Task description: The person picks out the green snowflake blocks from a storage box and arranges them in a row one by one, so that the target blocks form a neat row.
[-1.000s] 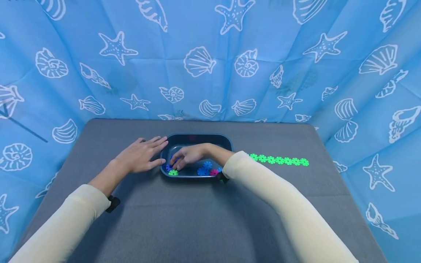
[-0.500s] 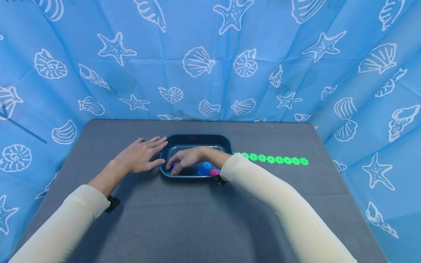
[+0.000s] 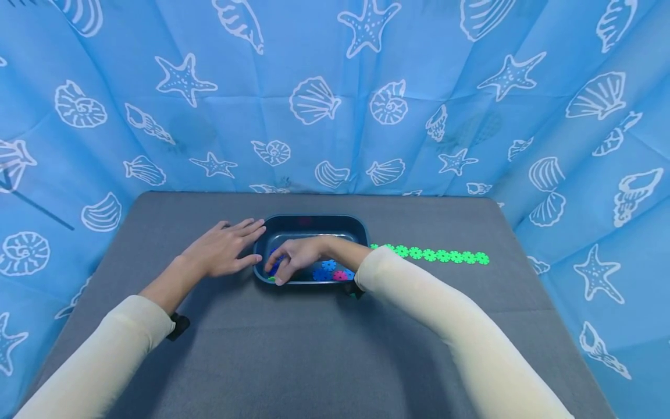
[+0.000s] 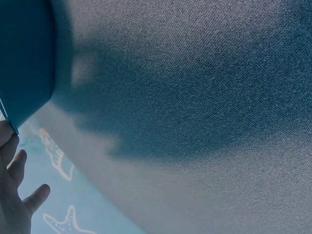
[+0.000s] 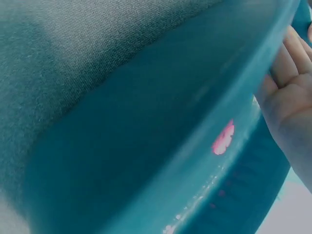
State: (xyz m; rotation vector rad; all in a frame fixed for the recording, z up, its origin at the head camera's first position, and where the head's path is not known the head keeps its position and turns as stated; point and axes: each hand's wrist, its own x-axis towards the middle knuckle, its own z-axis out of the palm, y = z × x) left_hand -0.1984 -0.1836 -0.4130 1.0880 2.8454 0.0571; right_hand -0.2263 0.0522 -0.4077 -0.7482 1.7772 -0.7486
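My left hand lies with fingers outstretched at the left end of a dark blue tray. Its fingertips are at the tray rim in the left wrist view. Inside the tray, my right hand reaches down at the left end, thumb and fingers spread apart over blue snowflake discs. A green snowflake disc peeks out beside the thumb. Near the right front of the tray lie several blue snowflake discs and a pink snowflake disc. The right wrist view shows mostly the tray's outer wall.
A straight row of green snowflake discs extends rightward from the tray across the grey tablecloth. Behind the table hangs a blue curtain printed with shells and starfish. My right forearm crosses over the tray's right front corner.
My right hand has shifted slightly within the tray's left end, its thumb moving toward the front wall and covering most of the green disc. My left hand stays at the rim.
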